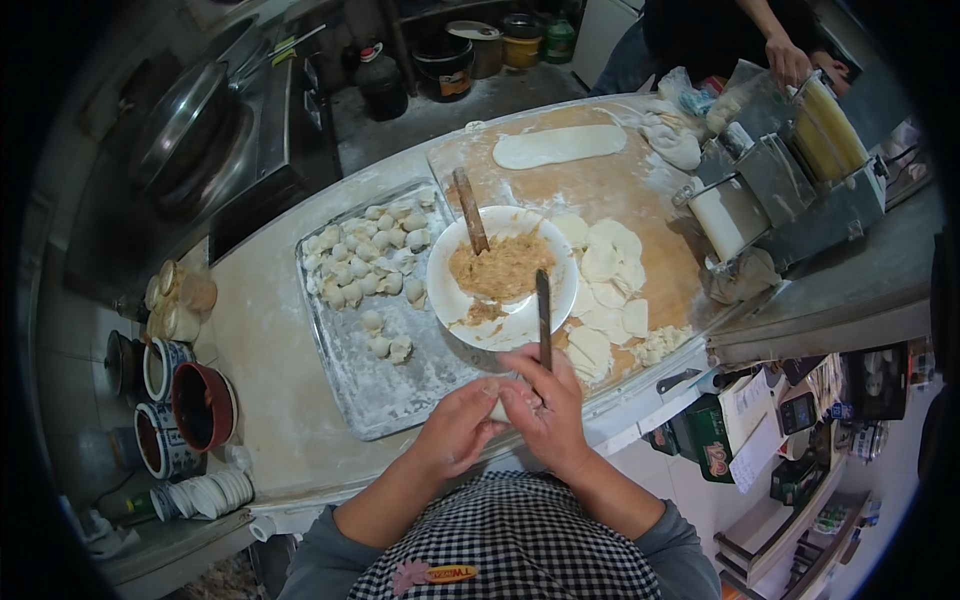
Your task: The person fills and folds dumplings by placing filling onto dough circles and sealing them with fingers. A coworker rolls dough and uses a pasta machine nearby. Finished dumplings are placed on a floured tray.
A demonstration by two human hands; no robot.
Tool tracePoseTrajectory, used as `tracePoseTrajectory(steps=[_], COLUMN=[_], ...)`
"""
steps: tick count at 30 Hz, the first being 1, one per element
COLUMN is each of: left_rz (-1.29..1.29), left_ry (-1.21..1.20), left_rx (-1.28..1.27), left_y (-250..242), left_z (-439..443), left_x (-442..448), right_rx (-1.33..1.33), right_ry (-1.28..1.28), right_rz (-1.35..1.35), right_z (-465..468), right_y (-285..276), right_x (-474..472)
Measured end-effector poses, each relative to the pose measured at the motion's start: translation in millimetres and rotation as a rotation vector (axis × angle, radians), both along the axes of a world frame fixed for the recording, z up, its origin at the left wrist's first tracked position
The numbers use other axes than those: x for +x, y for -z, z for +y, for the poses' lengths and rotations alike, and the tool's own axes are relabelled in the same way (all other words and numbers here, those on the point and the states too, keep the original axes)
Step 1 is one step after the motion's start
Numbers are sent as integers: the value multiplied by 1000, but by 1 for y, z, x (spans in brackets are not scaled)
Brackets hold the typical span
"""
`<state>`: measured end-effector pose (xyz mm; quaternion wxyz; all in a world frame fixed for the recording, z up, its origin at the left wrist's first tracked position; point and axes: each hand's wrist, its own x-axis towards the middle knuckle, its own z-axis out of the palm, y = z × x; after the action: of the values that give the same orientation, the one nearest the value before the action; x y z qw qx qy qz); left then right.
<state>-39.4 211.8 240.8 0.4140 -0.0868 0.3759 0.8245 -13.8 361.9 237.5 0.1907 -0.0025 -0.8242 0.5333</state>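
Observation:
My left hand and my right hand meet in front of my apron, pinching a small piece of white dough between them. A dark flat stick also stands up from my right hand, its tip over the bowl. Just beyond is a white bowl of minced filling, with a wooden stick standing in it. Left of the bowl, a floured metal tray bears many filled dumplings. Dough wrappers lie in overlapping piles to the bowl's right.
A long dough sheet lies at the board's far side. A dough roller machine stands at the right, with a person's hand on it. Jars, a red bowl and stacked small dishes line the left edge. A stove with a wok is beyond.

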Motion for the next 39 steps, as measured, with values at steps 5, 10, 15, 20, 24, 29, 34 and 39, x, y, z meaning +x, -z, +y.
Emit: tracePoseTrajectory(steps=[5,10,15,20,24,29,34,39], left_rz=[435,685,214,68,14,203,854,984], left_ry=[-13,-148,-235,-261,-188,42,230,259], left_rx=[-497,-531,-296,216,178,-285,-693,-686], left_y=[1,0,18,29,27,22,5,-9], left_z=[10,23,28,18,7,-15,-21,-19], left_x=[12,28,14,-7,-13,-18,-9,-1], right_rx=[-1,-1,31,-184,-349,-600,-594,-294], right_ry=[-132,-101,-55,5,5,-82,-283,-320], right_rz=[-26,82,6,-151,-325,-581,-723,-587], right_z=[-6,-6,0,-3,-3,15,28,28], right_y=[4,11,15,16,12,-2,-8,0], right_x=[2,3,-1,6,11,8,19,37])
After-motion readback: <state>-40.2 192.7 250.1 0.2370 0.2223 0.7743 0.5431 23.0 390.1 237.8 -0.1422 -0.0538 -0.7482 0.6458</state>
